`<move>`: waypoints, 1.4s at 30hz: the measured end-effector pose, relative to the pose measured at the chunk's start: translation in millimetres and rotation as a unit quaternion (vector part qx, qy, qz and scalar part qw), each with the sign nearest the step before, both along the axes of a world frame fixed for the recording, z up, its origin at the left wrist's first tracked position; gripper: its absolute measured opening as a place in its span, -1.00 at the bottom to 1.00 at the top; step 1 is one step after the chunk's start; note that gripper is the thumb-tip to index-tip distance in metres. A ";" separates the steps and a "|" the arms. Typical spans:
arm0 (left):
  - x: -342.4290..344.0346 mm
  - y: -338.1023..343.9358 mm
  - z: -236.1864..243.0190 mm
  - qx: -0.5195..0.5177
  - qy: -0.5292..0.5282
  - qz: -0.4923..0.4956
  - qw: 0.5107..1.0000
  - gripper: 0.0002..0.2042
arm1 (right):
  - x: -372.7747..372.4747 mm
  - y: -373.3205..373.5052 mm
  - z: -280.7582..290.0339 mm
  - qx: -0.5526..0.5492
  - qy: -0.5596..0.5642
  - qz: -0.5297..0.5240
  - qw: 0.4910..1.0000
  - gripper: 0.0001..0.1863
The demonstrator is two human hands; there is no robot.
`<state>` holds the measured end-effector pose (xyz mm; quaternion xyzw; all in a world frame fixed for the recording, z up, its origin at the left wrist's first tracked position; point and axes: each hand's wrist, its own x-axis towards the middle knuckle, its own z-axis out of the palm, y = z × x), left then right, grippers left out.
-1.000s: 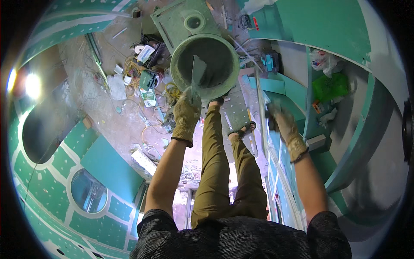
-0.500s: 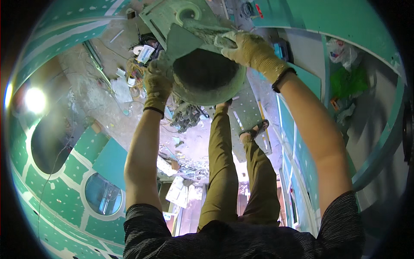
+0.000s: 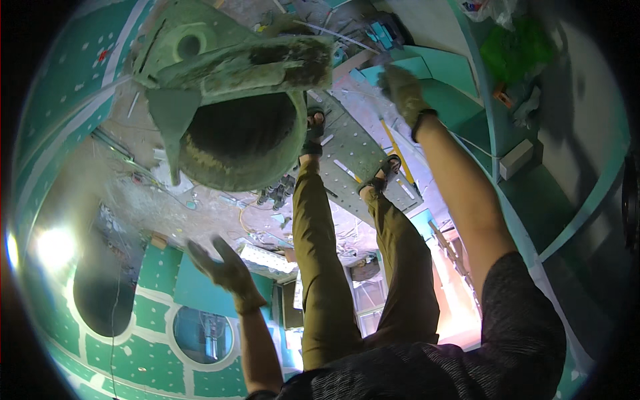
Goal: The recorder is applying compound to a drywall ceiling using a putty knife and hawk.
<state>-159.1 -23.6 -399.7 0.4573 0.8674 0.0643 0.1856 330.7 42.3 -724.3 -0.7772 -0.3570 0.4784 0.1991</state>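
A large grey-green cylinder (image 3: pixel 243 170) with a dark round opening hangs in the upper left, close to me. Across its top runs a stained flat bar (image 3: pixel 267 67), beside a plate with a round hole (image 3: pixel 190 45). Neither hand touches this piece. My left hand (image 3: pixel 223 273), in a tan work glove, is below and apart from the cylinder with thumb and fingers spread. My right hand (image 3: pixel 403 97), gloved too, is raised to the right of the bar. Its fingers are somewhat blurred but look stretched out, with nothing visible in them.
My feet stand on a dotted grey platform (image 3: pixel 350 163), beside a yellow strip (image 3: pixel 399 153). Debris lies on the floor below. A bright lamp (image 3: pixel 57 248) shines at left, near green wall panels (image 3: pixel 160 327). At right are a green bag (image 3: pixel 517 57) and a pale block (image 3: pixel 517 159).
Both hands have let go of the cylinder. My left hand has dropped down, and my right has moved out to the right. In view, the cylinder now sits further left and looks larger.
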 end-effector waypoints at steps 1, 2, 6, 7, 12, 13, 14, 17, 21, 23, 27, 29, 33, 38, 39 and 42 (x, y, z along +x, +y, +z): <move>-1.9 -29.8 8.7 -0.041 -0.003 -0.027 0.999 -0.38 | -25.9 -12.4 -20.5 -0.022 0.077 -0.060 0.995 -0.69; -20.4 -73.8 9.1 -0.116 0.030 -0.077 0.990 -0.39 | -44.7 -12.2 -41.3 -0.036 0.149 -0.118 0.981 -0.60; -76.6 -189.6 58.7 -0.410 0.025 -0.032 0.911 -0.44 | -160.1 38.9 -64.2 -0.143 0.336 -0.369 0.854 -0.51; -80.2 -200.6 68.3 -0.470 0.032 -0.010 0.882 -0.44 | -176.7 47.0 -73.4 -0.143 0.330 -0.383 0.851 -0.52; -93.3 -249.7 84.7 -0.509 -0.002 0.074 0.858 -0.49 | -175.2 50.9 -172.6 -0.051 0.220 -0.230 0.947 -0.62; -89.0 -255.3 73.3 -0.538 -0.014 0.062 0.840 -0.49 | -154.1 51.2 -191.7 0.014 0.163 -0.131 0.978 -0.69; -90.0 -256.3 75.4 -0.569 -0.010 0.054 0.821 -0.50 | -156.0 49.0 -195.3 0.075 0.119 -0.035 0.989 -0.74; -91.8 -246.0 78.6 -0.548 0.018 0.010 0.836 -0.52 | -166.9 38.0 -168.6 0.040 0.138 -0.078 0.986 -0.70; -79.9 -216.9 99.0 -0.497 0.032 0.030 0.867 -0.56 | -164.1 28.6 -41.5 -0.003 0.345 -0.301 0.889 -0.76; -75.7 -219.7 105.5 -0.473 0.024 0.014 0.881 -0.56 | -126.8 22.7 29.0 0.009 0.357 -0.307 0.882 -0.74; -26.5 -189.1 109.3 -0.434 0.005 -0.052 0.899 -0.59 | -25.8 -7.1 125.0 0.041 0.328 -0.380 0.864 -0.61; -19.7 -185.3 122.3 -0.395 -0.015 -0.059 0.916 -0.60 | 5.3 -13.9 181.4 0.080 0.189 -0.304 0.930 -0.54; 6.0 -164.8 151.7 -0.218 -0.022 -0.136 0.966 -0.62 | 46.5 -25.7 311.8 0.189 0.086 -0.150 0.967 -0.59; 120.6 -46.7 205.0 0.001 -0.181 -0.203 0.962 -0.64 | 20.7 -9.4 515.6 0.195 -0.005 0.037 0.980 -0.61; 161.7 -18.3 230.9 0.008 -0.243 -0.198 0.950 -0.64 | 15.0 -12.1 553.3 0.184 -0.043 0.068 0.980 -0.60; 266.8 38.4 306.9 0.031 -0.433 -0.203 0.878 -0.47 | -0.2 -26.4 622.4 0.206 -0.087 0.137 0.965 -0.59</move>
